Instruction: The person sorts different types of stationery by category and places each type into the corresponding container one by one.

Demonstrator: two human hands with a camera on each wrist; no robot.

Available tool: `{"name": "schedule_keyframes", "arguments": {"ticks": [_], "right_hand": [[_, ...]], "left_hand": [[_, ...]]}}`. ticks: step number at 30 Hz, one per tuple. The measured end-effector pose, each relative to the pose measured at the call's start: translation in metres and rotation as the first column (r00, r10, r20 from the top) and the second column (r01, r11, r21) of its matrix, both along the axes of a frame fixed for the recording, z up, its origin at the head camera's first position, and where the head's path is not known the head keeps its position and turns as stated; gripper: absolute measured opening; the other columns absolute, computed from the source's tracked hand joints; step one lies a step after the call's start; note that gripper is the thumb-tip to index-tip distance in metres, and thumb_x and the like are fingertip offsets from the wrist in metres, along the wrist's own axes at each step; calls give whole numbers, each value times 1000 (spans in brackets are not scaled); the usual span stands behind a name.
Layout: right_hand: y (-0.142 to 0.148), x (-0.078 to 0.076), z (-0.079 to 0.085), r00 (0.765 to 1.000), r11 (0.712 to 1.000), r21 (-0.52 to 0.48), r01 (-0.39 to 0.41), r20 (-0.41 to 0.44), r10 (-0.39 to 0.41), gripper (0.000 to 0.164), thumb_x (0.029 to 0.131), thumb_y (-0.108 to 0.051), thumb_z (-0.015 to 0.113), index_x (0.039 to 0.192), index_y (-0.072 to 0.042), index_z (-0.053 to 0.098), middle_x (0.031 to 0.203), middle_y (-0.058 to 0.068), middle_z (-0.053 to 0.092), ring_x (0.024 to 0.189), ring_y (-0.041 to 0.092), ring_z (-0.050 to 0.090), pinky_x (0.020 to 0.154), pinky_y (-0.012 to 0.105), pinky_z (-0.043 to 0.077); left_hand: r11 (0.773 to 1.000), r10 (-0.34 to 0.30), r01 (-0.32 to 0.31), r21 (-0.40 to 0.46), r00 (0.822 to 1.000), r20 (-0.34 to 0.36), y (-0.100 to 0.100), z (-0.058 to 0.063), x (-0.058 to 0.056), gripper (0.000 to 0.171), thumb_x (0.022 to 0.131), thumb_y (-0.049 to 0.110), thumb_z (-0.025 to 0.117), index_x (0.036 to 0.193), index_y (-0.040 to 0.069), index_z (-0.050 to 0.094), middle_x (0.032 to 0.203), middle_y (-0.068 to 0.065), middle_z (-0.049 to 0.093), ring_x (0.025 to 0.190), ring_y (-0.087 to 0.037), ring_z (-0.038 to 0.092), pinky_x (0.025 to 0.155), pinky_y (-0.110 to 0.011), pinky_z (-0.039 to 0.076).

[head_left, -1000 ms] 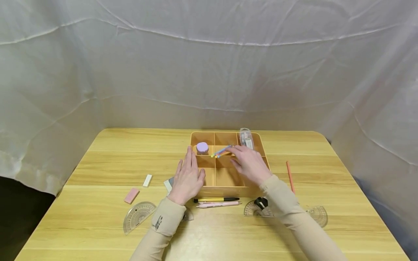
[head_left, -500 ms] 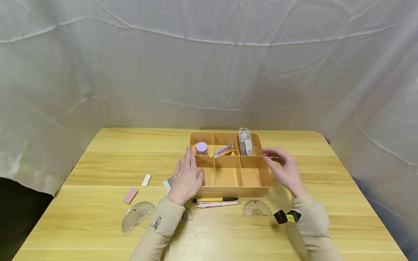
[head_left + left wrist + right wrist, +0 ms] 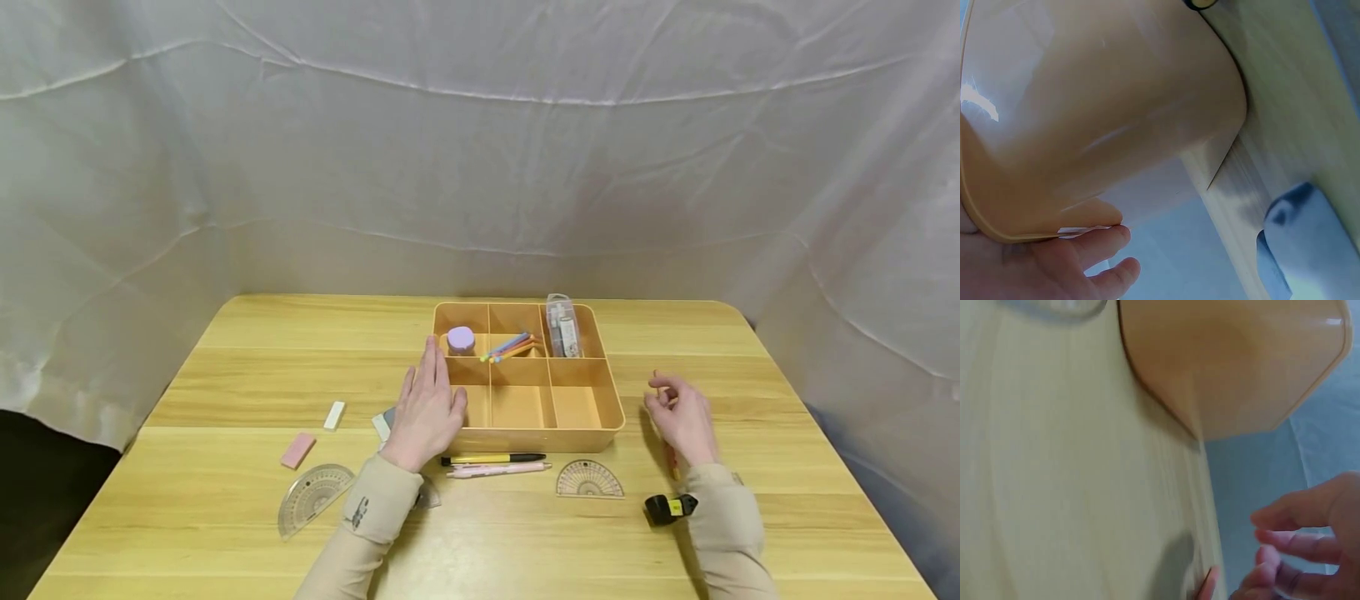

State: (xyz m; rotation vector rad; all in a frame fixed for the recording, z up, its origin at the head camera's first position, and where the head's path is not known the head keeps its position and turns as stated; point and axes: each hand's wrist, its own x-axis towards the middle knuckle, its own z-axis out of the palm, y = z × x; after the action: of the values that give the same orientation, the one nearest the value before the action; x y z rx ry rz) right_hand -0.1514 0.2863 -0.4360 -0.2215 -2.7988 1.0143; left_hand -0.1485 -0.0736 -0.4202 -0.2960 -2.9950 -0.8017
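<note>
An orange divided organizer box [image 3: 536,440] stands on the wooden table. My left hand [image 3: 426,408] rests along its left side, fingers extended at the rim, as the left wrist view shows too. Right of the box, my right hand [image 3: 684,421] is over a thin red stick, perhaps a pencil [image 3: 672,463], which it partly hides. In the right wrist view, the fingers [image 3: 1300,509] are loosely bent with nothing between them, and the red tip [image 3: 1209,584] shows below. Inside the back compartments are a purple-lidded round item [image 3: 461,339], several colored sticks [image 3: 512,345] and a clear case [image 3: 564,329].
In front of the box lie a yellow-black pen [image 3: 491,458], a pink pen [image 3: 501,471] and a clear protractor [image 3: 589,480]. To the left are a pink eraser [image 3: 298,450], a white eraser [image 3: 334,415] and another protractor [image 3: 315,496]. A grey-white block [image 3: 383,423] sits beside my left hand.
My right hand has let go of the colored sticks in the back middle compartment and moved right, out of the box, to above the red stick. My left hand stays at the box.
</note>
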Motion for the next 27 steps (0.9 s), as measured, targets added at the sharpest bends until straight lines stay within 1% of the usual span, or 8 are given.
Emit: {"name": "schedule_keyframes", "arguments": {"ticks": [3, 5, 7, 9, 12, 16, 21, 27], "right_hand": [[5, 1, -2, 996, 996, 84, -18, 83, 11, 28, 92, -12, 59, 113, 6, 62, 89, 17, 64, 77, 26, 60, 66, 33, 46], [8, 2, -3, 990, 992, 119, -43, 140, 27, 29, 93, -14, 57, 113, 7, 58, 92, 21, 65, 82, 31, 62, 70, 41, 48], [10, 3, -5, 982, 989, 134, -59, 188, 34, 30, 93, -14, 56, 114, 8, 55, 94, 23, 64, 84, 34, 61, 72, 46, 49], [11, 3, -7, 976, 986, 150, -69, 213, 35, 29, 94, -14, 54, 114, 7, 52, 94, 24, 61, 84, 34, 59, 72, 48, 49], [11, 3, -9, 974, 984, 164, -70, 224, 32, 29, 95, -13, 53, 115, 7, 50, 94, 24, 58, 83, 34, 57, 72, 48, 48], [11, 3, -10, 972, 983, 169, -68, 233, 27, 27, 95, -12, 52, 114, 7, 50, 94, 24, 57, 84, 35, 57, 72, 49, 49], [13, 3, -10, 964, 986, 148, -79, 262, 38, 25, 95, -11, 51, 113, 6, 50, 98, 26, 58, 88, 37, 58, 75, 50, 49], [16, 2, -10, 957, 988, 121, -92, 286, 54, 26, 97, -11, 49, 116, 7, 49, 105, 28, 61, 93, 38, 60, 79, 51, 50]], "left_hand": [[1000, -1, 1, 1, 1000, -5, 0, 0, 0, 69, 105, 27, 41, 157, -10, 13, 170, -20, -1, 156, -35, 17, 127, -56, 15], [1000, -1, 1, 2, 1000, -9, 0, 0, 0, 69, 105, 26, 41, 156, -10, 14, 169, -20, -1, 156, -35, 17, 127, -56, 15], [1000, -1, 1, -2, 1000, -16, 0, 0, 0, 68, 105, 26, 41, 156, -10, 14, 169, -21, 0, 156, -35, 18, 127, -56, 16], [1000, -1, 1, -5, 1000, -25, 0, -1, 0, 68, 105, 25, 42, 156, -11, 15, 169, -21, 0, 156, -35, 18, 127, -57, 17], [1000, -1, 1, -10, 999, -34, 0, -2, 0, 68, 105, 25, 43, 155, -12, 17, 169, -22, 1, 156, -36, 19, 126, -57, 18], [1000, -1, 1, -8, 999, -34, 0, -2, -1, 68, 105, 25, 43, 155, -12, 17, 169, -22, 1, 156, -36, 19, 126, -57, 18], [1000, 0, 0, -3, 1000, -30, 0, -3, -1, 68, 105, 26, 42, 156, -11, 16, 169, -21, 0, 156, -35, 18, 127, -56, 17], [1000, 2, -2, 2, 999, -33, 0, -3, -1, 69, 105, 26, 42, 156, -11, 16, 169, -22, 1, 156, -35, 18, 126, -57, 18]]}}
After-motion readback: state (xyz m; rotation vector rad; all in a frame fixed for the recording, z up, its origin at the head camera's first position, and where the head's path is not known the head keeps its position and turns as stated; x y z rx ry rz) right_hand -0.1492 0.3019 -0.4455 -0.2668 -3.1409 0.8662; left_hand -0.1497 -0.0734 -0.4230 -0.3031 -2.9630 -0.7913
